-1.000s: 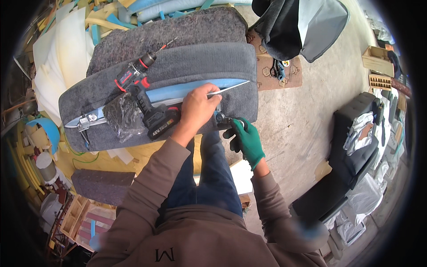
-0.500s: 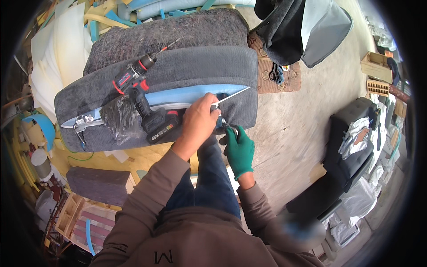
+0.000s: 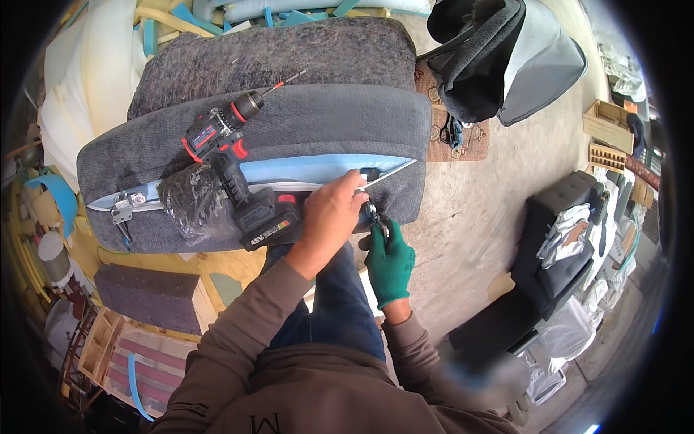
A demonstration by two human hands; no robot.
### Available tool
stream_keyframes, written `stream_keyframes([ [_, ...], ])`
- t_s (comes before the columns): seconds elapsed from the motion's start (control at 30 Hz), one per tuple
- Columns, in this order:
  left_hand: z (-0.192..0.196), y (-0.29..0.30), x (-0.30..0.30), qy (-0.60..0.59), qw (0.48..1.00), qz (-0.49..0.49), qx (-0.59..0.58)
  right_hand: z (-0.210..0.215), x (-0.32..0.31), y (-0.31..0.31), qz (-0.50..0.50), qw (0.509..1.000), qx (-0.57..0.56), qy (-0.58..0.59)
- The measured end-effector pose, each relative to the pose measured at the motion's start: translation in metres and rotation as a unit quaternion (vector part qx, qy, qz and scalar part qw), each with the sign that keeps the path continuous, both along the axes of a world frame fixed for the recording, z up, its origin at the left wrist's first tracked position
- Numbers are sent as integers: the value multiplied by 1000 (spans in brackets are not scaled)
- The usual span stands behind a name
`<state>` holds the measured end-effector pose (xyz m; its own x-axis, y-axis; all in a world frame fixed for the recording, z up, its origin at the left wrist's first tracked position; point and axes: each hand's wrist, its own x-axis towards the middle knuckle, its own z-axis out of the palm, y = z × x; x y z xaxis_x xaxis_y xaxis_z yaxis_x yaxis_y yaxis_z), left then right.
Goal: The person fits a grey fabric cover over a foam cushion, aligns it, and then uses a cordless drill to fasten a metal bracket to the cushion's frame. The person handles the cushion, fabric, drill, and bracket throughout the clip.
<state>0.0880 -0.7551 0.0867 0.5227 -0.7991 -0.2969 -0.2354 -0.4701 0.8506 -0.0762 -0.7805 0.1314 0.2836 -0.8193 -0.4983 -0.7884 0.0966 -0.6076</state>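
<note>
The gray cushion lay crosswise just beyond the person, its long slit facing up and baring blue foam along a pale edge. The bare left hand was over the near side of this cushion, toward its right end, with its fingers bent and the thumb and forefinger drawn together at the slit's lower edge. Whatever lay between those fingertips was hidden, so it could not be told whether they gripped anything. A small dark piece sat in the slit just beside the fingertips, to their right.

The right hand, in a green glove, was closed around a metal hand tool at the cushion's near edge. The tool's head pointed away from the person, reaching up close to the left hand's fingers; its exact kind was unclear.

To the left of the left hand, a black and red cordless drill rested across the slit, its battery end near that hand and its bit pointing away. A clear plastic bag with dark contents lay beside the drill's handle, and a metal bracket sat at the slit's left end.
</note>
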Motion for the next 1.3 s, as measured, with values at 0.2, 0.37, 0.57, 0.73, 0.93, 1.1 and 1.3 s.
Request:
stream_keyframes([
  [0.2, 7, 3, 2, -15, 1000, -22, -6, 2, 1, 2, 21, 999, 20, 18],
  [0.37, 11, 5, 3, -17, 999, -29, 8, -2, -3, 3, 60, 996, 2, 61],
  [0.57, 17, -3, 8, -23, 995, -52, 80, 0, -9, -3, 85, 994, 39, 64],
  [0.73, 18, -9, 12, -36, 987, -79, 133, -1, -8, 4, 101, 990, 47, 88],
  [0.93, 15, -7, 11, -41, 990, -72, 113, -5, -16, -4, 144, 984, 9, 106],
  [1.1, 9, -7, 10, -46, 990, -69, 111, -4, -17, -11, 129, 988, -17, 79],
  [1.3, 2, -8, 15, 13, 996, -58, 62, -3, -10, -7, 62, 997, 21, 51],
])
